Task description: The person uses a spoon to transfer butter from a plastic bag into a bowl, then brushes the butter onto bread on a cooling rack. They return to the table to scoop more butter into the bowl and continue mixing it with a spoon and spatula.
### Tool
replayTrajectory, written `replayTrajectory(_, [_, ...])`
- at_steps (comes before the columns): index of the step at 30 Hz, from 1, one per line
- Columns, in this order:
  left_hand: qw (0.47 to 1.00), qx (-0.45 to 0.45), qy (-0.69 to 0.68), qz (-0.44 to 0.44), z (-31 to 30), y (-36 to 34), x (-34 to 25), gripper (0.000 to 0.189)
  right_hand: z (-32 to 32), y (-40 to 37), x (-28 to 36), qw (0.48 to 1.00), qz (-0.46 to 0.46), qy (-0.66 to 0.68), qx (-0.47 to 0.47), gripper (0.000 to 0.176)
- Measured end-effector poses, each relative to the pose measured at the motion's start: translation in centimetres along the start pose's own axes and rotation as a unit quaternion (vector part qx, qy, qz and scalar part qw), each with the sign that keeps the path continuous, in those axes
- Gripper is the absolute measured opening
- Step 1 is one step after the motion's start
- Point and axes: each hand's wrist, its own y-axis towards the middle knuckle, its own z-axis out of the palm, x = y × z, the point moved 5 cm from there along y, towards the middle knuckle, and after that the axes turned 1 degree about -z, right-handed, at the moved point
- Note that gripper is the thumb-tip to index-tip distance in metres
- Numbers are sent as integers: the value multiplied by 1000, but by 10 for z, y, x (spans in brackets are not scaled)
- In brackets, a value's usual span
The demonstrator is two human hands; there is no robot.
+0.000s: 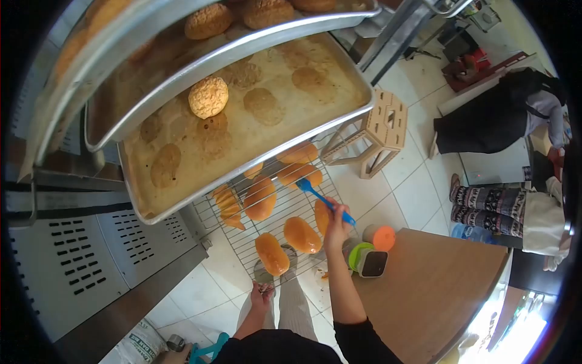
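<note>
Several glossy bread rolls (260,198) lie on a wire cooling rack (276,227) in front of me. At the rack's near edge my left hand (262,294) is closed around its rim. My right hand (336,227) grips a blue pastry brush (320,197) by the handle. The brush's head is over or on a roll (300,176) near the rack's far side; contact is hard to make out. Nearest me are two shiny rolls, one on the left (272,254) and one on the right (302,235). Part of another roll (322,215) shows beside my right hand.
A baking tray (339,54) with one crackle-topped bun (208,97) juts out above the rack, under more trays. Right of me are a wooden table (436,285), a dark-filled container (372,264) and an orange-topped one (384,238). A stool (385,127) and two people stand beyond.
</note>
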Motion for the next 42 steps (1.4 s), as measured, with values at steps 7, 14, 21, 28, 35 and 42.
replayTrajectory(7, [999,-32,15,-13,1,-15,-2,29,-16,30,-20,979,-41,-200,-14,20])
replayTrajectory(14, [999,-50,4,-14,9,-22,-2,30,46,-13,-30,919,-158,-315,177,15])
replayTrajectory(21, [999,-50,22,-3,7,-23,-4,31,1,-3,-27,930,-135,-336,68,7])
replayTrajectory(28, [999,-37,28,5,8,-22,-4,31,27,-28,-39,923,-182,-328,90,9])
replayTrajectory(35, [998,-49,37,4,11,-27,-9,30,12,0,-42,966,-69,-247,-13,15])
replayTrajectory(42, [998,-50,26,-1,14,-27,-9,30,35,17,-41,990,-25,-124,-70,14])
